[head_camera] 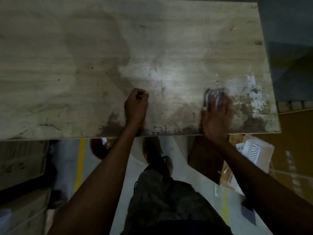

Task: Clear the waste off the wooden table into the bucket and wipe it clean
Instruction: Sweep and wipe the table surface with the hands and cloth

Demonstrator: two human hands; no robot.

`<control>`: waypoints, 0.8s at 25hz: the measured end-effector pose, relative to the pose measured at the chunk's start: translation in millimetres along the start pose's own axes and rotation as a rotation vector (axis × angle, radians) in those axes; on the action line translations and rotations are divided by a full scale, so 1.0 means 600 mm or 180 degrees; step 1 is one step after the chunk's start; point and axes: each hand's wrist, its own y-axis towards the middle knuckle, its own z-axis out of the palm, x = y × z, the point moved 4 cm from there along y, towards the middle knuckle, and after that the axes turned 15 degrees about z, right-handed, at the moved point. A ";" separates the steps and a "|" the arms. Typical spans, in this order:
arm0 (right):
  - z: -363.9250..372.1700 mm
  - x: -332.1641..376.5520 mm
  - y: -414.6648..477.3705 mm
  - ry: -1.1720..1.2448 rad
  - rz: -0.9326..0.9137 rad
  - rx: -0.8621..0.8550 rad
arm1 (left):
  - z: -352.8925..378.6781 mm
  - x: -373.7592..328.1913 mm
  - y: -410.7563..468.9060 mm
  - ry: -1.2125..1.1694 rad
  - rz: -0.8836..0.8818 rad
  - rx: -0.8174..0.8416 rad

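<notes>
My leg (162, 192) nearest, my left hand (136, 107) curled in an empty fist on the wooden table (67, 65), my right hand (217, 117) pressed flat-fingered on a blurred cloth (213, 95), near right corner

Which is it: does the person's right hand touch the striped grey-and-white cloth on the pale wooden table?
Touching. The head view shows the right hand spread flat over the striped grey-and-white cloth, pressing it onto the pale wooden table, though blurred.

Fig. 1. Single head-worn wide-angle cam, facing fwd and steeply down from close above the wooden table (84, 65). Table's near edge crosses mid-frame. Forearms enter from bottom, with left hand (136, 106) approx. centre and right hand (216, 119) to its right. Lower half shows floor (134, 167) and wearer's legs (160, 192).
</notes>
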 end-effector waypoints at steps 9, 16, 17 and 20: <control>0.057 0.216 -0.260 0.0209 -0.1056 0.0189 | -0.108 0.008 -0.069 -0.0955 0.0042 -0.0884; 0.044 0.203 -0.069 0.0231 -0.0520 -0.0306 | -0.250 0.077 -0.021 -0.1529 -0.0437 -0.0815; 0.033 0.180 -0.052 0.0207 0.0230 -0.0448 | -0.262 0.080 -0.022 -0.1568 -0.0407 -0.0698; 0.054 0.290 -0.171 0.0298 0.0129 -0.0447 | -0.321 0.087 -0.013 -0.1647 -0.0371 -0.0900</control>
